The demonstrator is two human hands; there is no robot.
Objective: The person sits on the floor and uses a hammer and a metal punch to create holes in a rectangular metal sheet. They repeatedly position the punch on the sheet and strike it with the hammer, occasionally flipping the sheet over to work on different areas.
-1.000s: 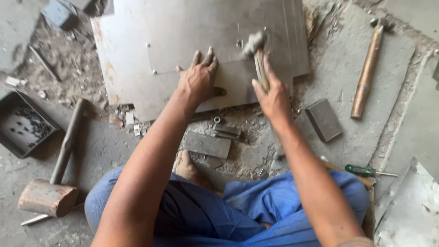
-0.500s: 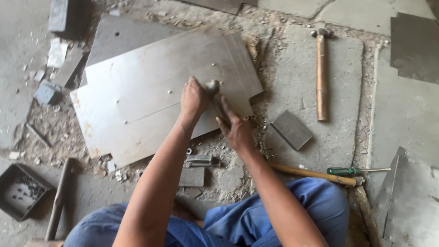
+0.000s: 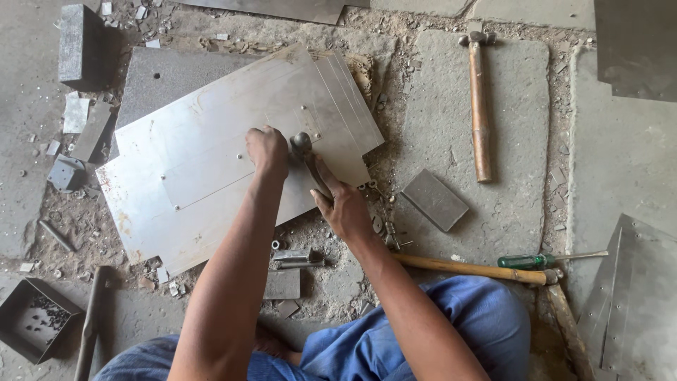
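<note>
We kneel over the sheet-metal panel [image 3: 211, 183] lying flat on the stone floor [image 3: 508, 127]. Our right hand [image 3: 345, 204] is wrapped round the handle of a small hammer [image 3: 305, 149], whose head sits low over the panel, apparently for short taps. Our left hand [image 3: 268, 149] is curled into a fist pressed on the panel just beside the hammer head, likely steadying something small we cannot make out. A spare wooden-handled hammer [image 3: 479, 106] lies right of the panel.

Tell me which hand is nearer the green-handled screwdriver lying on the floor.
Right. The right hand, gripping a small hammer, is up and to the left of the green-handled screwdriver. The left hand, pressed on the metal sheet, lies farther left.
</note>
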